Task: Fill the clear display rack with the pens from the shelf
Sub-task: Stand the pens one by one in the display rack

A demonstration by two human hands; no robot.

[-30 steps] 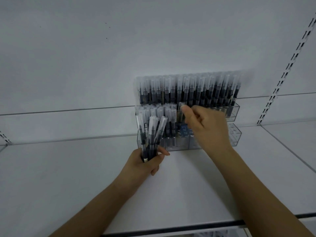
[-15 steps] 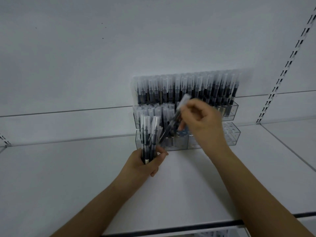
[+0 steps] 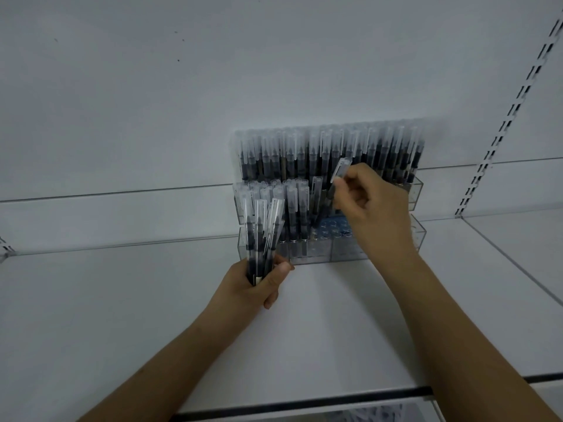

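While the right hand (image 3: 373, 208) pinches a single pen (image 3: 336, 184) tilted over the front tier of the clear display rack (image 3: 416, 239), I'd straighten it upright and ease its tip into the first free hole beside the seated pens — no forcing. From the head view, my left hand (image 3: 259, 284) grips a bundle of pens (image 3: 262, 236), four or five as far as I can tell. Two tiers show — the back one full, the front roughly half filled. All sits on the white shelf (image 3: 122, 300).
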